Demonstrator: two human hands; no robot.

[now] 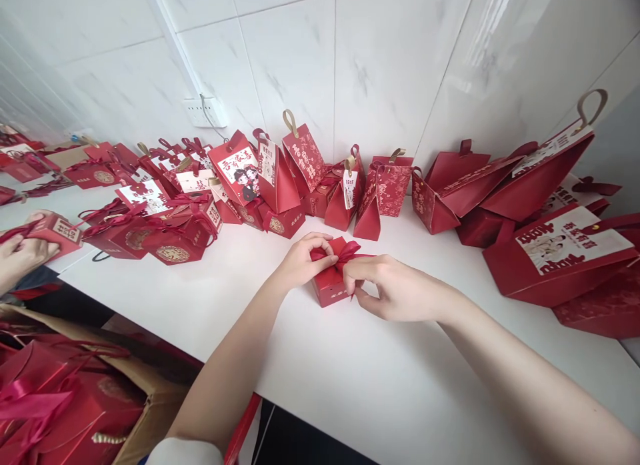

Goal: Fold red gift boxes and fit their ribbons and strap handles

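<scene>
A small red gift box [328, 289] sits on the white countertop [350, 378] in front of me, topped by a red ribbon bow [342, 253]. My left hand [304, 259] pinches the left loop of the bow with closed fingers. My right hand [395, 290] pinches the ribbon at the box's right side, fingers pressed together. Both hands rest over the box.
Many red gift boxes and bags [280, 178] line the tiled wall, with larger red bags [555, 251] at the right. Another person's hand [23, 255] holds a small red box [60, 230] at the far left. A cardboard carton of red boxes [75, 398] stands below the counter edge.
</scene>
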